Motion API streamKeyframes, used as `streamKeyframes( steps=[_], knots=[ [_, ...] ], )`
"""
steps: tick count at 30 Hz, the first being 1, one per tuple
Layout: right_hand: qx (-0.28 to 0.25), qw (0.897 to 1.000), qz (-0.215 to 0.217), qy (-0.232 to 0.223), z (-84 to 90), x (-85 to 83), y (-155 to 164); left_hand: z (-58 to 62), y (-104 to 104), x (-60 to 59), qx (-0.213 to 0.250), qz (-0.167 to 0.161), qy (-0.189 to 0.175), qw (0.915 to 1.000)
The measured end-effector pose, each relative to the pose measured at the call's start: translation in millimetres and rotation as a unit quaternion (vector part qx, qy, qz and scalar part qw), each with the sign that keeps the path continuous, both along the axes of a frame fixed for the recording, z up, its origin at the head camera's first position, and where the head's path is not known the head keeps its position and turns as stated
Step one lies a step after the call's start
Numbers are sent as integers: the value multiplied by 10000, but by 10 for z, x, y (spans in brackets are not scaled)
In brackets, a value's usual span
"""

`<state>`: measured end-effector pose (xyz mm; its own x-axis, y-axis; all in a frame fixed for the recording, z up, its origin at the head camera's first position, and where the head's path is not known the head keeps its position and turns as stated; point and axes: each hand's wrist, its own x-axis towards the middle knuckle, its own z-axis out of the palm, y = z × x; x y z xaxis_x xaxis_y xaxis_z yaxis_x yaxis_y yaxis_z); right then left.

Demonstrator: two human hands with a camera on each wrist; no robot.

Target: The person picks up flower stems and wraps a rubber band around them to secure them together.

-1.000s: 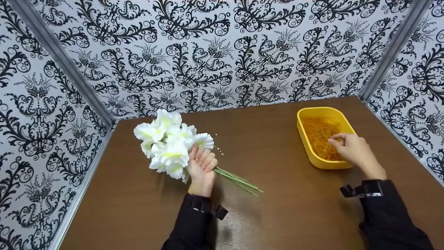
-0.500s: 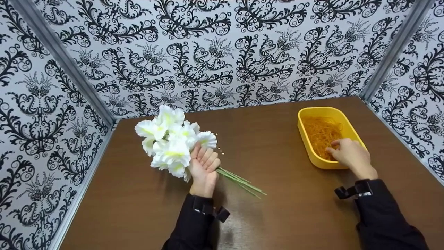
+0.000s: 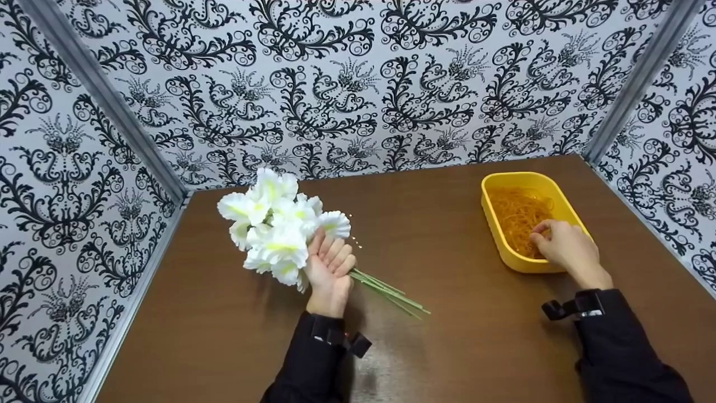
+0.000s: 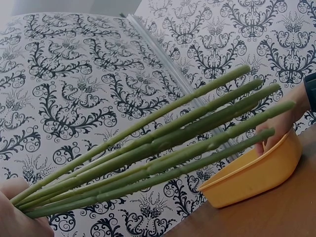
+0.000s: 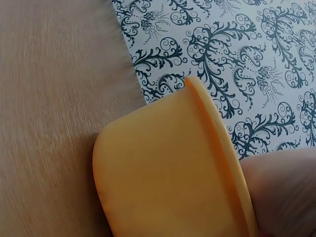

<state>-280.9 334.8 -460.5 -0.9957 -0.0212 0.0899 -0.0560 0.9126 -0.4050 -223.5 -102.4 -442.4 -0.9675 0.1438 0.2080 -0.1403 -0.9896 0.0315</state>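
Observation:
My left hand [image 3: 331,271] grips a bunch of white artificial flowers [image 3: 282,246] with pale yellow centres, just below the blooms. Their green stems [image 4: 168,143] stick out of the fist toward the lower right, ends fanned a little. My right hand [image 3: 568,249] reaches over the near right rim of a yellow tub [image 3: 498,238], its thumb and fingers curled close together at the heap of thin orange rubber bands [image 3: 517,210] inside. I cannot tell whether a band is between those fingertips. In the right wrist view the tub's wall [image 5: 163,163] hides the fingers.
The brown table [image 3: 425,224] is backed by patterned white panels [image 3: 335,95] on the far side and both flanks, with grey corner posts. Small pale bead-like specks [image 3: 356,242] show right of the blooms. Each sleeve carries a black strap.
My right hand has moved slightly left and lower into the tub, and its fingertips have drawn closer together. The left hand keeps its grip on the flowers, nearly still.

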Motion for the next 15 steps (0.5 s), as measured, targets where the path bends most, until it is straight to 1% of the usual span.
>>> streamKeyframes(
  steps=[4,6,10,15],
  knots=[
    [-93,9992,-11,395,28,31,-34,-12,11,5,178,-106,259,9994],
    [-171,9975,-57,679,62,54,-55,-19,12,4,248,-136,339,9990],
    [-408,9906,-243,1283,180,99,-99,-16,8,1,139,-12,226,9996],
    [-706,9779,-199,1959,355,168,-174,-2,-5,-7,-62,173,-65,9998]
  ],
)
